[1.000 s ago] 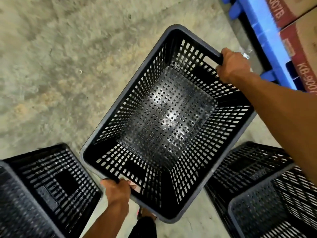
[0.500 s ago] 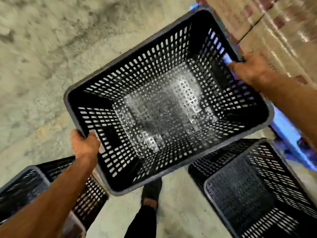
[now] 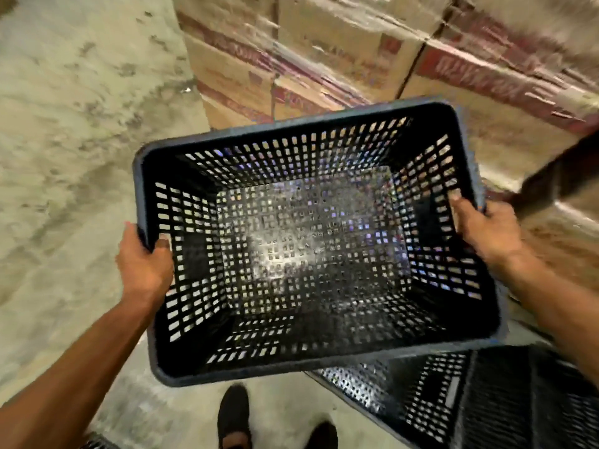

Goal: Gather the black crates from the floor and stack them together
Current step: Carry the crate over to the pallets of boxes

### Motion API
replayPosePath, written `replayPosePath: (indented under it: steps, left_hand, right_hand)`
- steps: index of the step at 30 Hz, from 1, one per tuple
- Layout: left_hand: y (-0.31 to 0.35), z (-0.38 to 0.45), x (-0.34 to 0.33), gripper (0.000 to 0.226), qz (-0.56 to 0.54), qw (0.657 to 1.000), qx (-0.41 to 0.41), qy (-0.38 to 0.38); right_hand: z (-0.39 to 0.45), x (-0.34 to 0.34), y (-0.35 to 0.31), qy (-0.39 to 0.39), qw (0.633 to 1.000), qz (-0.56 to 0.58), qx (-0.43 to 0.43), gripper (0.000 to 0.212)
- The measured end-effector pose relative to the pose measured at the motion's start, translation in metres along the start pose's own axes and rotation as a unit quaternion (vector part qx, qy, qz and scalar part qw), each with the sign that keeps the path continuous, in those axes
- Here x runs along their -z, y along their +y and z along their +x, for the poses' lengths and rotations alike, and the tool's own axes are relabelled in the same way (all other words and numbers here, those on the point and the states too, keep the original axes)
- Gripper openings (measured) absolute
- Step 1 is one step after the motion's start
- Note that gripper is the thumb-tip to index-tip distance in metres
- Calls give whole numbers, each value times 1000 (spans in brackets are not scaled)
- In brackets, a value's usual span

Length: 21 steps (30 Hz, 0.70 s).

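I hold a black perforated crate (image 3: 311,251) in the air in front of me, its open top facing me and nothing inside it. My left hand (image 3: 144,264) grips its left short rim at the handle slot. On the opposite short rim my right hand (image 3: 486,231) is closed the same way. Below the held crate's lower right corner, more black crates (image 3: 453,400) rest on the floor, partly hidden under it.
Stacked cardboard boxes (image 3: 324,53) wrapped in film rise close behind and to the right of the held crate. Bare concrete floor (image 3: 71,140) spreads to the left. My two dark shoes (image 3: 233,416) show at the bottom. A dark blurred bar (image 3: 557,179) crosses the right edge.
The held crate has swung round so its long side faces me, and the view has turned right toward the boxes. The crate at the lower left has almost left the view.
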<state>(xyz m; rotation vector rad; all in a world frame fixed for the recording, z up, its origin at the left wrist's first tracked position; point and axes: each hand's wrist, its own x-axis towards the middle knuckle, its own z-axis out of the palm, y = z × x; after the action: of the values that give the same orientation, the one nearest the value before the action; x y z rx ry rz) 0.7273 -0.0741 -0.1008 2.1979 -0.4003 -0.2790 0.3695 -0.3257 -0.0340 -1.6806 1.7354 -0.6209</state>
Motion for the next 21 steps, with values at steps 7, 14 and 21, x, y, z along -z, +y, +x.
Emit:
replayPosePath:
  steps: [7,14,21]
  left_hand:
    - [67,-101,-100,16,37,985,-89,-141]
    - [74,-152,-186,13,126,954,-178,-206]
    - [68,-156,-243,19,216,920,-219,-245]
  right_hand:
    - [-57,120,169,123,981,23,-151,50]
    - [-103,130,297,162,949,24,-270,54]
    - [-106,107,356,151,924,15,-351,48]
